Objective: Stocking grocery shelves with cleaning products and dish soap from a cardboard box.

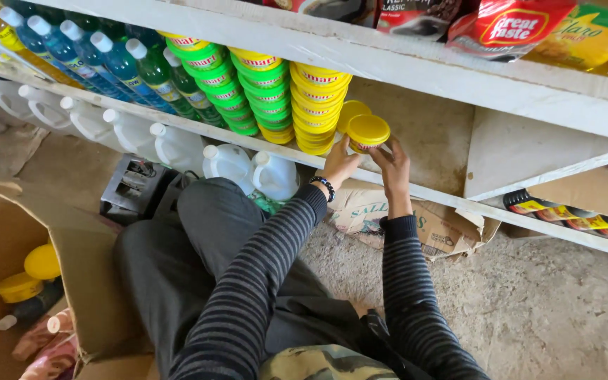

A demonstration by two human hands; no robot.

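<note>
A round yellow tub (368, 131) with a yellow lid sits at the shelf edge, held between my left hand (338, 165) and my right hand (393, 164). Both hands grip its sides from below. Just behind it is another yellow tub (352, 110). To its left stand stacks of yellow tubs (317, 105) and green tubs (225, 86) on the white shelf (416, 190). My sleeves are dark with grey stripes.
Green and blue bottles (107, 63) line the shelf's left end. White jugs (230, 163) stand below. An open cardboard box (72, 267) at the lower left holds yellow tubs (19, 287). Bagged goods (508, 28) fill the top shelf. A flattened carton (445, 229) lies on the sandy floor.
</note>
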